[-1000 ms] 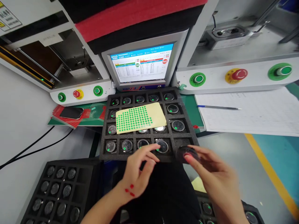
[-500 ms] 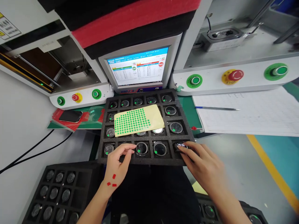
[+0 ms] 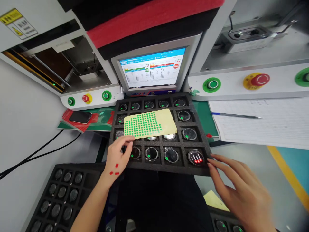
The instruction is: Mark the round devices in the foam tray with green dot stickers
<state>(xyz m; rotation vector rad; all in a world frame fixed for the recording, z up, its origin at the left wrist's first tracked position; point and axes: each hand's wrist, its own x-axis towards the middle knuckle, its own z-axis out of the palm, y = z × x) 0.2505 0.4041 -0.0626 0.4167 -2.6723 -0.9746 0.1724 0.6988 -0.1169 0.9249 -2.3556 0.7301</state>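
Note:
A black foam tray (image 3: 154, 167) holds several round, dark-faced watch-like modules, many with a green dot. Across its middle compartments lies a pale yellow sheet of green dot stickers (image 3: 142, 125). My left hand (image 3: 118, 154) is at the sheet's lower left edge, thumb and fingers apart; whether the fingertips touch the sheet I cannot tell. In the front right compartment, a round module (image 3: 195, 157) shows lit white marks and red symbols, and no green dot is visible on it. My right hand (image 3: 241, 187) is open beside the tray's right edge, holding nothing.
Behind the tray stands a monitor (image 3: 154, 71) between two machines with green and red buttons. A pen (image 3: 236, 115) lies on paper sheets (image 3: 277, 129) at right, a phone (image 3: 80, 117) at left. Another foam tray (image 3: 89, 187) of round modules sits lower left.
My right hand has let go of the front right module and drawn away to the right; its face now shows red symbols. My left hand has moved up to the sticker sheet's edge.

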